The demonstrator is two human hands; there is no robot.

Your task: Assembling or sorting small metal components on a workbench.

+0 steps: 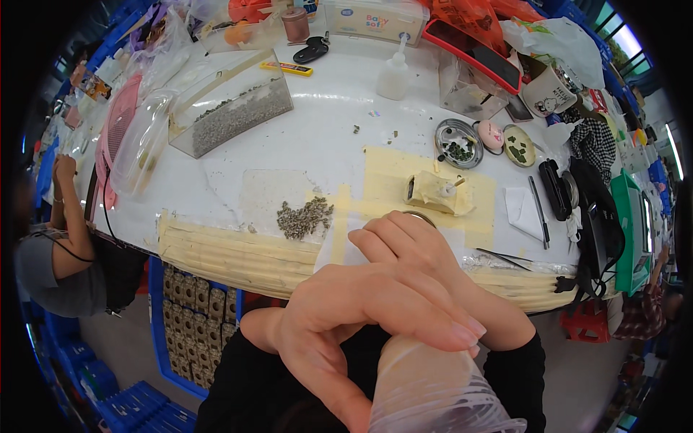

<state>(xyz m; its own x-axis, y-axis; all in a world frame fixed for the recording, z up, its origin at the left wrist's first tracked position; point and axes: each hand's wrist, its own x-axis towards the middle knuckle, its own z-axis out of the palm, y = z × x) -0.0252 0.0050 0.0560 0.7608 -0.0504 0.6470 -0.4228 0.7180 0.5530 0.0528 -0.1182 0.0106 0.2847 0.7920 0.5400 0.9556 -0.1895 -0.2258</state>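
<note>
My left hand (354,303) is raised close in front of me, its fingers and thumb wrapped round a clear ridged plastic cup (433,390). The cup is tilted, and something beige shows through its wall. Behind it my right hand (404,242) rests at the front edge of the table, fingers curled; whatever they hold is hidden. A round metal rim (420,216) peeks out just beyond its knuckles. Farther on stands a small block wrapped in yellow tape (440,193), with a thin pin sticking up. To the left of my right hand lies a pile of small grey-green chips (304,218).
A clear bin of grey granules (242,115) sits at the left. At the right are a glass dish of green pieces (459,144), a red-edged phone (473,54) on a clear box, a pen (538,209) and a mug (548,92). A blue crate (160,325) stands below; a co-worker's arm (66,209) is far left.
</note>
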